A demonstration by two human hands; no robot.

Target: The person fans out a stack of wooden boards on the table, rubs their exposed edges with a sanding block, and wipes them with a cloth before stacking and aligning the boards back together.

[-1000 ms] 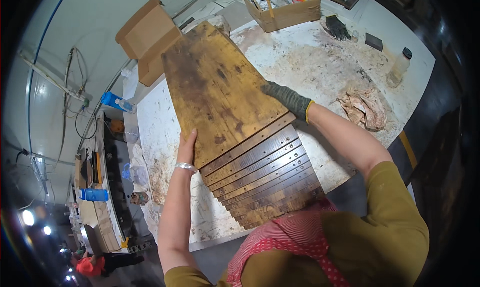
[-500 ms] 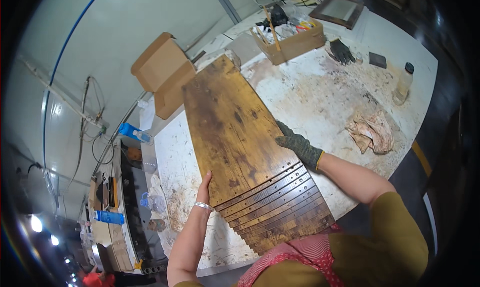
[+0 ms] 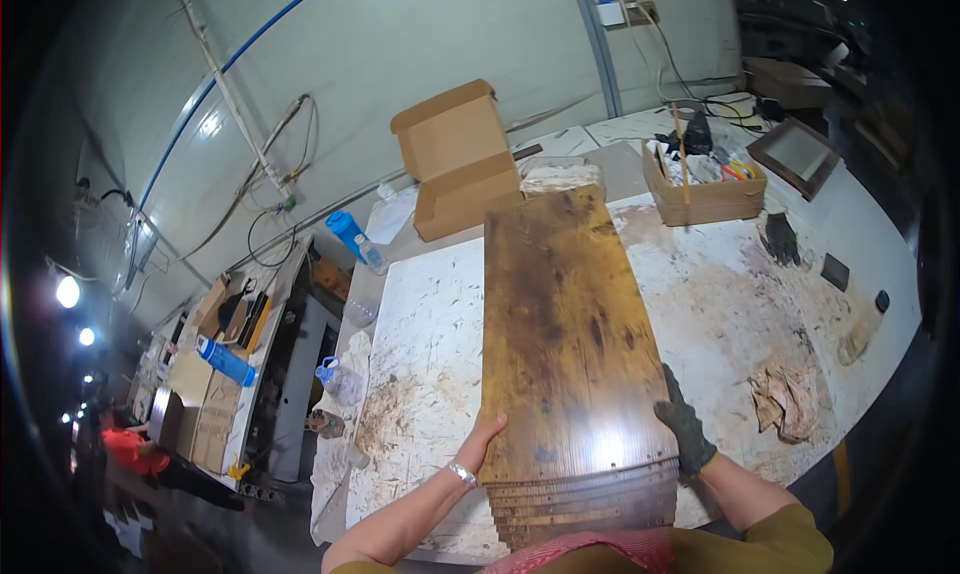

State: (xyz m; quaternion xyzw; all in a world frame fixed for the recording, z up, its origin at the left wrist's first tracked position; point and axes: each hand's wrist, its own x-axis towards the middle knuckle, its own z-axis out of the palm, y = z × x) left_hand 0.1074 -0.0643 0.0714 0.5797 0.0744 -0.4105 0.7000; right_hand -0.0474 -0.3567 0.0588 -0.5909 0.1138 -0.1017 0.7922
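A stack of long brown-stained wooden boards (image 3: 570,334) rests on the white worktable in front of me, its top board showing dark knots and grain marks. The near ends of the boards are stepped, one below another, close to my body. My bare left hand (image 3: 484,444), with a bracelet at the wrist, grips the stack's left edge. On the opposite edge my right hand (image 3: 687,430), in a dark knitted glove, is closed round the boards, its thumb against the side. Fingers beneath the stack are hidden.
The stained white table (image 3: 425,304) bears an open cardboard box (image 3: 465,189) and a carton of supplies (image 3: 712,202). At right lie a loose glove (image 3: 779,240), a crumpled rag (image 3: 785,402) and a clear bottle (image 3: 857,339). A person in red (image 3: 132,446) is far left.
My view has swung, so the table and its things sit farther right and the stack points straighter away from me. Both hands keep their hold on its edges.
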